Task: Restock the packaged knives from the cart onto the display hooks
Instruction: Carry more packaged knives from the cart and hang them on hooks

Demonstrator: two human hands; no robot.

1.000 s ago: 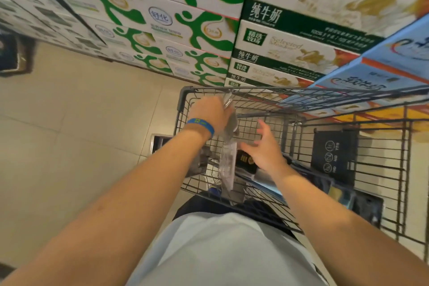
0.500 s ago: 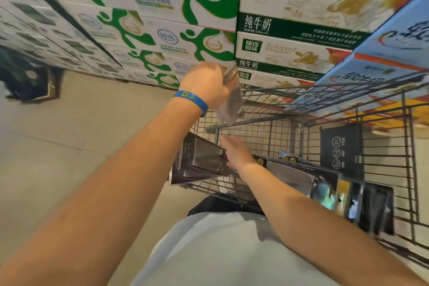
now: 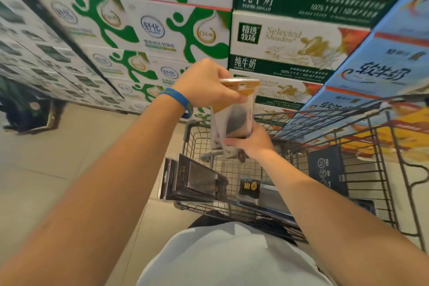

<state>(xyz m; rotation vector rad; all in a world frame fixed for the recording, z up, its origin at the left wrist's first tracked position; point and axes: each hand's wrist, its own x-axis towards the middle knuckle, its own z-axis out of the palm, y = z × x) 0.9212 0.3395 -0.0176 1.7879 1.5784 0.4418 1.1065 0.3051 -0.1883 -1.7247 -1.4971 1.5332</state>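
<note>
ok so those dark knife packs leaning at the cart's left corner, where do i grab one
Take a dark pack by its upper card edge, coming from above. The packs stand on edge, tilted against the cart wall, so the tops are exposed and the flat faces are pressed together.

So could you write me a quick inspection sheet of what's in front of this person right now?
Surface: wire shopping cart, beige tiled floor.
Job's things: packaged knife held above cart; dark packaged knives stacked at the cart's near left corner.
Clutter: small black-and-yellow pack in cart.
Hands: left hand grips the package top; right hand holds its bottom.
Cables: nothing seen.
Surroundings: stacked milk cartons; display hooks not seen.
</note>
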